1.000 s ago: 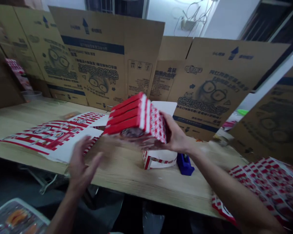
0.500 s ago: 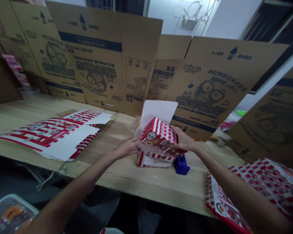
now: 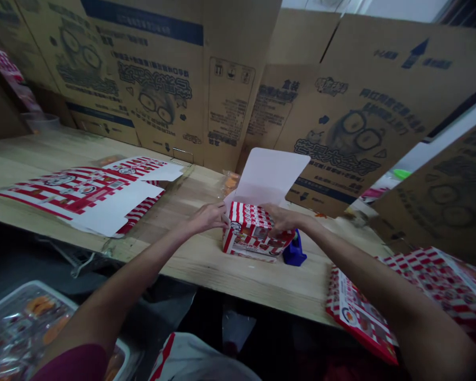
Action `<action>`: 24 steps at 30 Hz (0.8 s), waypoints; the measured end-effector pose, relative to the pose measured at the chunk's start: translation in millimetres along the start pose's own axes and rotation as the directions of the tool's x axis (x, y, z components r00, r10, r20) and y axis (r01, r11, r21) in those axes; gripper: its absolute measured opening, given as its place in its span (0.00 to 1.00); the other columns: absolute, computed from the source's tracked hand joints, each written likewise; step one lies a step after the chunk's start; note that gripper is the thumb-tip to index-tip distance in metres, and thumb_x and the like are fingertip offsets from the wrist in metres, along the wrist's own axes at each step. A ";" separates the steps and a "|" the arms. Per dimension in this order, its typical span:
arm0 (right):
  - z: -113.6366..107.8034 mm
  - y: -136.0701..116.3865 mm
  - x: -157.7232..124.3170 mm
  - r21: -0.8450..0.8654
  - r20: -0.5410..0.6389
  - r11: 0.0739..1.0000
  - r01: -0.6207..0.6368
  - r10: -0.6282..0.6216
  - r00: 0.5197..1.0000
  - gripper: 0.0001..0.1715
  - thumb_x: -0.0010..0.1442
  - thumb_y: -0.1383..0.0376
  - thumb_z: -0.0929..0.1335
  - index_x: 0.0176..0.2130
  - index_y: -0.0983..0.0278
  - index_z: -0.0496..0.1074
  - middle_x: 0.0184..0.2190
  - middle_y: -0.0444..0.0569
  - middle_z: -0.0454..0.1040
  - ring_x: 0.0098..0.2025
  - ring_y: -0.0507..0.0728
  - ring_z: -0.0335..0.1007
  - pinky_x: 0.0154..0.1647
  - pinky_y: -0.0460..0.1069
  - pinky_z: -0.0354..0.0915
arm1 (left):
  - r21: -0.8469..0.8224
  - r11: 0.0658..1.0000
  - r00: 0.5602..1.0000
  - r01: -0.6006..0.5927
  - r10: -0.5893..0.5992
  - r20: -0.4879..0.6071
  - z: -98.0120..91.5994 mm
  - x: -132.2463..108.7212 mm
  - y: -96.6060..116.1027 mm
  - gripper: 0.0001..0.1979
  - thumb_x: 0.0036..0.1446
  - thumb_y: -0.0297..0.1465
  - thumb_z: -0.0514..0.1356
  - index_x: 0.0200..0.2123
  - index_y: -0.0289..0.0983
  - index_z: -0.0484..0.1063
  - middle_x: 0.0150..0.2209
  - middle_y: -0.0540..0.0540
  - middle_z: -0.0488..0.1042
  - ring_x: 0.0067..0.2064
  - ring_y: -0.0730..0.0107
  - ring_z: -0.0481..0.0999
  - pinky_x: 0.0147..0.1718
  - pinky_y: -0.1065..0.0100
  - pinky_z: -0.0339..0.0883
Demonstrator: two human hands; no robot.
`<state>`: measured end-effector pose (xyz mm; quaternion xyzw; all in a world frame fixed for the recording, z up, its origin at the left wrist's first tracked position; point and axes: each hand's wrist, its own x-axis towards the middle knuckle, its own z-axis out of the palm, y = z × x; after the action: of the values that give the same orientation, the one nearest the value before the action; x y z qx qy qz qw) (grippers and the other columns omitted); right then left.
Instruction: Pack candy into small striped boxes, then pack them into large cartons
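Note:
A red-and-white striped carton [image 3: 254, 244] stands on the table with its white lid flap [image 3: 273, 177] raised at the back. A smaller patterned red-and-white box [image 3: 250, 214] sits in its opening, only its upper part showing. My left hand [image 3: 211, 217] has its fingers closed on the carton's left edge. My right hand [image 3: 280, 218] is over the smaller box, with its fingers on the top and right side. Just right of the carton is a blue tape dispenser [image 3: 294, 251].
Flat printed carton sheets [image 3: 103, 198] lie at the left. More red-and-white cartons [image 3: 432, 286] are at the right edge. Cardboard panels [image 3: 158, 79] line the back. A tub of wrapped items [image 3: 31, 317] stands below at the lower left. A wrapped orange item [image 3: 230, 182] lies behind the carton.
The smaller box has gone down into the carton and is now more level, my right hand moving down with it. The camera view has tilted downward.

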<state>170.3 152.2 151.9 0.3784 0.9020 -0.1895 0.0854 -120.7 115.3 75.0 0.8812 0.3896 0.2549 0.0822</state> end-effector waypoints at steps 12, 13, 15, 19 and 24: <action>17.1 18.8 -2.8 0.366 0.130 0.925 -0.100 0.056 0.990 0.51 0.40 0.47 0.77 0.57 0.64 0.62 0.54 0.54 0.69 0.56 0.66 0.65 0.56 0.56 0.63 | -0.860 0.405 0.613 0.309 -0.777 -0.145 53.7 -72.4 102.2 0.16 0.55 0.46 0.60 0.35 0.38 0.66 0.33 0.46 0.71 0.40 0.60 0.75 0.47 0.57 0.68; 14.0 22.0 0.7 0.452 0.163 0.877 -0.162 0.097 0.982 0.43 0.45 0.45 0.74 0.54 0.63 0.66 0.51 0.52 0.73 0.53 0.65 0.68 0.54 0.54 0.64 | -0.953 0.091 0.589 0.290 -0.802 0.103 71.1 -75.6 117.5 0.18 0.57 0.48 0.56 0.35 0.38 0.66 0.32 0.46 0.71 0.38 0.60 0.76 0.45 0.56 0.69; 10.4 26.2 11.3 0.545 0.213 0.794 -0.270 0.181 0.960 0.33 0.53 0.42 0.69 0.46 0.64 0.71 0.45 0.51 0.77 0.48 0.63 0.72 0.51 0.54 0.67 | -0.778 -0.561 0.558 0.283 -0.563 0.609 104.8 -71.9 140.9 0.26 0.59 0.53 0.47 0.37 0.36 0.65 0.34 0.39 0.73 0.39 0.53 0.78 0.45 0.51 0.69; 14.3 27.9 36.6 0.637 0.328 0.655 -0.406 0.247 0.912 0.34 0.60 0.39 0.60 0.38 0.65 0.73 0.37 0.52 0.80 0.38 0.60 0.76 0.45 0.55 0.71 | -0.423 -0.898 0.576 0.124 -0.282 0.767 146.0 -41.4 157.4 0.42 0.56 0.60 0.35 0.49 0.29 0.62 0.49 0.23 0.69 0.50 0.41 0.74 0.50 0.47 0.66; 25.1 32.7 52.4 0.652 0.566 0.376 -0.659 0.338 0.752 0.37 0.56 0.36 0.61 0.38 0.66 0.73 0.29 0.52 0.80 0.27 0.58 0.76 0.34 0.54 0.74 | -0.384 -0.922 0.642 0.045 -0.268 0.719 151.2 -25.9 145.7 0.60 0.45 0.67 0.27 0.58 0.19 0.55 0.56 0.15 0.61 0.60 0.33 0.63 0.54 0.42 0.60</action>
<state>157.3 197.0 104.2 0.5914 0.5125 -0.6135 0.1059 36.2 5.1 -14.4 -0.0871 0.2209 0.4141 0.8787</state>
